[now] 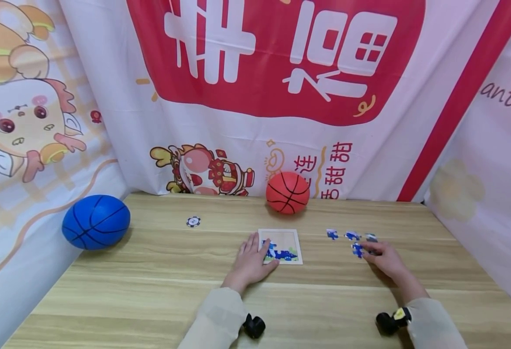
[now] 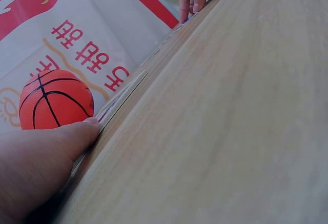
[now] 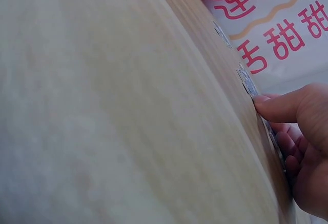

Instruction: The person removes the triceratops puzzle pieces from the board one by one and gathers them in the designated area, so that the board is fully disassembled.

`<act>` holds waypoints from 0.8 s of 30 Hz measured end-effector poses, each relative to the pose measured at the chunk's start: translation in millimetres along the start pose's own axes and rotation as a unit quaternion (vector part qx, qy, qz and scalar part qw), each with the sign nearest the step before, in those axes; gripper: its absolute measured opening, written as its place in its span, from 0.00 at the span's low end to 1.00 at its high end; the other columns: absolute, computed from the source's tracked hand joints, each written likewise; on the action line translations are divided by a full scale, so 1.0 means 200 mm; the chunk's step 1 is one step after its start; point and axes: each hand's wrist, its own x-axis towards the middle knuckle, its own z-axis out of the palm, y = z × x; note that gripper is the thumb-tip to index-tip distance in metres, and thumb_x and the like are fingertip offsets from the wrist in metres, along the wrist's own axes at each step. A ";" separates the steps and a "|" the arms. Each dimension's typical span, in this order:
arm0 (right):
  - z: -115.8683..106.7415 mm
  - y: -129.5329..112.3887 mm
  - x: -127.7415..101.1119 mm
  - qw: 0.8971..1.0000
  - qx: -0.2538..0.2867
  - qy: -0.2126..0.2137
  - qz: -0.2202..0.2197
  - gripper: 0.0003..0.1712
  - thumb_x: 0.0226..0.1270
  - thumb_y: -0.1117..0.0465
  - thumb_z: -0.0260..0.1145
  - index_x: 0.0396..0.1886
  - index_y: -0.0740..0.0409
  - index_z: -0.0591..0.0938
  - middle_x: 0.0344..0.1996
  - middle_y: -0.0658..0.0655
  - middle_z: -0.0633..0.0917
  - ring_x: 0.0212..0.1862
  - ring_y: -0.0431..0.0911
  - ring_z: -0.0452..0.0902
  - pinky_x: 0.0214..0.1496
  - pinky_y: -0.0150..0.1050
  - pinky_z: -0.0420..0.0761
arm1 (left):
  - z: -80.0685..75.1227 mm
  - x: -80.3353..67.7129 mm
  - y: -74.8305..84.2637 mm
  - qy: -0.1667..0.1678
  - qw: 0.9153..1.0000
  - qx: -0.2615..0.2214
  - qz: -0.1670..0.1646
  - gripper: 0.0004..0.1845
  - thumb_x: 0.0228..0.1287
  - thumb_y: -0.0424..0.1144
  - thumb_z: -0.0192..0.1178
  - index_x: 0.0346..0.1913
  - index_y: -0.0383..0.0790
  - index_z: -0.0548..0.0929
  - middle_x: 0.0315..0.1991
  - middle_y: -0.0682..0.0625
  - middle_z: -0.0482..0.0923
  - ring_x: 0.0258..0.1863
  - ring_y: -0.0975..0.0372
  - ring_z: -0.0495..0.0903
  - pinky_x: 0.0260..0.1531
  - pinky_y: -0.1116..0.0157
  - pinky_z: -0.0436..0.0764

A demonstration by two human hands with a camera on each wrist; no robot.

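The left hand (image 1: 251, 264) lies flat, fingers spread, on the nine o'clock edge of the puzzle tray (image 1: 281, 237), seemingly steadying it. At three o'clock the right hand (image 1: 384, 259) touches a loose blue puzzle piece (image 1: 358, 250) with its fingertips; whether it is pinching, I cannot tell. An orange ball (image 1: 288, 192) sits at twelve.

I've got both arms stretched forward in pale sleeves, my left hand (image 1: 252, 261) lying flat, palm down, fingers straight and together, while my right hand (image 1: 384, 259) sits low with its fingertips (image 3: 266, 102) pressed down, thumb extended.
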 end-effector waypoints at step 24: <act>-0.03 -0.07 -0.01 0.997 0.038 0.043 -0.045 0.25 0.59 0.59 0.59 0.54 0.67 0.69 0.39 0.64 0.75 0.40 0.52 0.70 0.37 0.41 0.70 | -0.01 -0.01 -0.01 0.012 1.000 -0.027 0.002 0.39 0.57 0.63 0.41 0.66 0.43 0.53 0.65 0.39 0.39 0.64 0.51 0.37 0.59 0.54 0.40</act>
